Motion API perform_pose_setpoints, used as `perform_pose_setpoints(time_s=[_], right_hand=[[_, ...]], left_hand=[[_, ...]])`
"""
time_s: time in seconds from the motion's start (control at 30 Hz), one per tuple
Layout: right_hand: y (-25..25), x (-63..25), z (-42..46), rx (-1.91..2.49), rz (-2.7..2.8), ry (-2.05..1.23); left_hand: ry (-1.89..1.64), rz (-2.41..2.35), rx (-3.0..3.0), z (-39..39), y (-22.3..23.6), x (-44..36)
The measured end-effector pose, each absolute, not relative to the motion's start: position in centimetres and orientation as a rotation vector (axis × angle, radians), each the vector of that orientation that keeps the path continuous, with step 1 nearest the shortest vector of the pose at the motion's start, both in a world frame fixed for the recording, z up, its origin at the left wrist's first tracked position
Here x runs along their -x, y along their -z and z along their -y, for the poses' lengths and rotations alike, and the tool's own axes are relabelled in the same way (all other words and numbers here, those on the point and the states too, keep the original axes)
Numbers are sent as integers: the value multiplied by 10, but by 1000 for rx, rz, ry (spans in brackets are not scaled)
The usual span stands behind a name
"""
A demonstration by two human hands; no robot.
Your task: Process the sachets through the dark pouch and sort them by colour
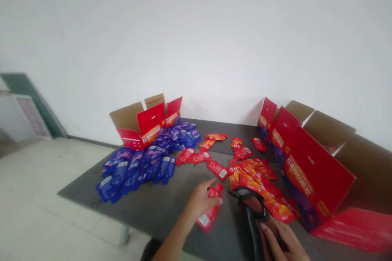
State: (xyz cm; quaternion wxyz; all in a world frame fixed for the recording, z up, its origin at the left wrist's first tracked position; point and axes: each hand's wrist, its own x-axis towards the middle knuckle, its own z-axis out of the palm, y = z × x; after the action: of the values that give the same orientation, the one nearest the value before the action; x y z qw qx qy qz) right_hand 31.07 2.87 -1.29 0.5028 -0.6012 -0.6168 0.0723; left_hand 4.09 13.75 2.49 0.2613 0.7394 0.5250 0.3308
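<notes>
My left hand [200, 201] grips a red foil sachet [208, 216] that sticks out above and below the fingers, over the dark tabletop [159, 208]. My right hand [283, 242] sits at the lower edge of the view, its fingers on a dark-rimmed bag [252, 212] with a reddish inside. A heap of red sachets [254, 179] lies just beyond the bag, with looser ones scattered further back. Left of my left hand spreads a pile of blue sachets [137, 169].
An open red printed carton [147, 128] stands behind the blue pile, and a longer one [309, 167] lies along the table's right side. White wall rises behind the table. Framed boards [30, 110] lean at far left above a tiled floor [52, 195].
</notes>
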Motion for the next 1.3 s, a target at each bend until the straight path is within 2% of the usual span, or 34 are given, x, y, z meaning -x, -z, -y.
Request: perform_pose_setpoints(time_s=[0.13,0.23,0.4,0.53,0.73,0.9,1.13,1.3], right_hand=[[13,-307,-26,1477,1440,-211],[11,-302,-23,1509,1406,-236],[8,-298,-19,1535,1384,-297],[-5,-298,-25,1492,1371,-292],[-44,-273,-46,1269,1796,-262],[-41,-237,-64,1053,2428,-332],[-40,-239,-139,1159,2411,-116],[-50,-231,-90,1055,2387,-185]], left_hand=[[-959,-1226,-1978,-112,-53,-38],[-991,-1065,-2127,-86,-56,-29],[-766,-1037,-2484,-44,-34,-6],[-737,-1096,-2568,-14,-19,1],[-860,-1056,-2794,6,2,-13],[-976,-1112,-2751,3,29,-27],[-985,-1118,-2771,0,34,-29],[-1045,-1178,-2664,5,42,-35]])
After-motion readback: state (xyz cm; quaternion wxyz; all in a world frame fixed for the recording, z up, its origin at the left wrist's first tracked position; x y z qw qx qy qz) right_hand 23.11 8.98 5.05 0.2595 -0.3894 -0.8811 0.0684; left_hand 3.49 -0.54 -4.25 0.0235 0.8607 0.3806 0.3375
